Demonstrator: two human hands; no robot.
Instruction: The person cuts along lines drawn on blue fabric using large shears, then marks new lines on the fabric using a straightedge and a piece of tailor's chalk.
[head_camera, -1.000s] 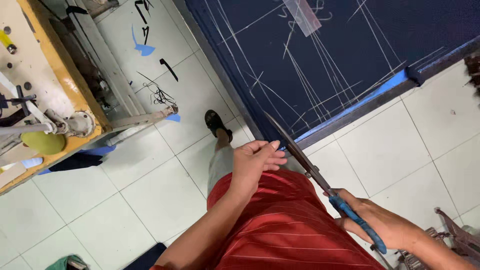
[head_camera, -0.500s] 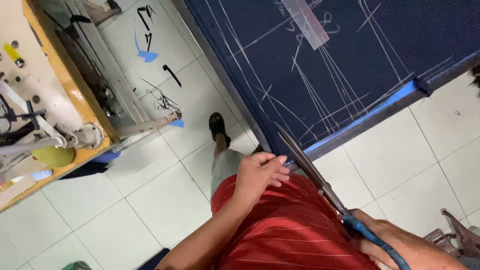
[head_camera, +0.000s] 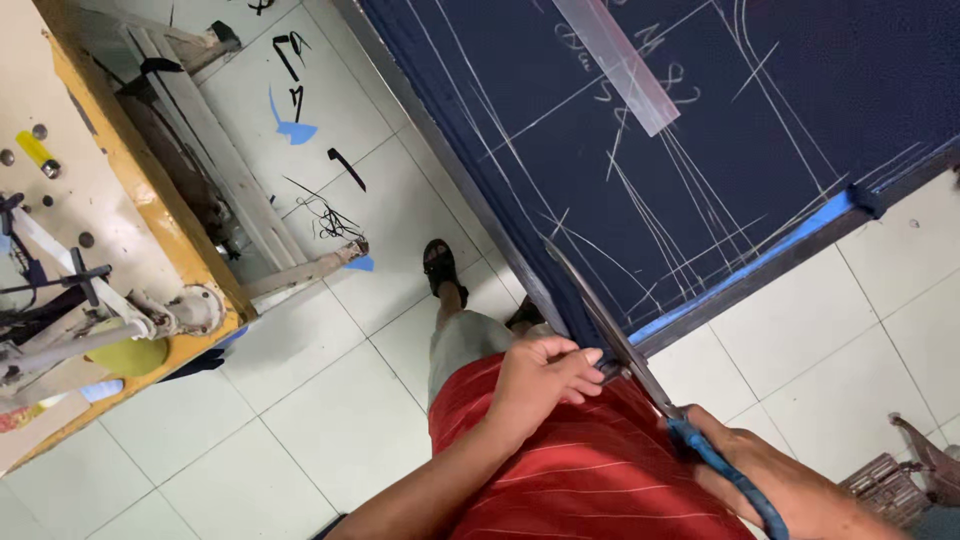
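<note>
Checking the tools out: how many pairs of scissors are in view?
1. The scissors lie at the near edge of the dark blue cloth, handles in the right hand; the left hand rests beside the blades.

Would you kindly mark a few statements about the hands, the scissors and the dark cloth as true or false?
1. The right hand holds blue-handled scissors. True.
2. The scissors lie on the floor tiles. False: their blades reach up over the edge of the navy cloth.
3. The left hand rests at the near edge of the cloth. True.
4. The cloth is plain, with no marks. False: pale chalk lines cross it.
5. A clear ruler lies on the cloth. True.
</note>
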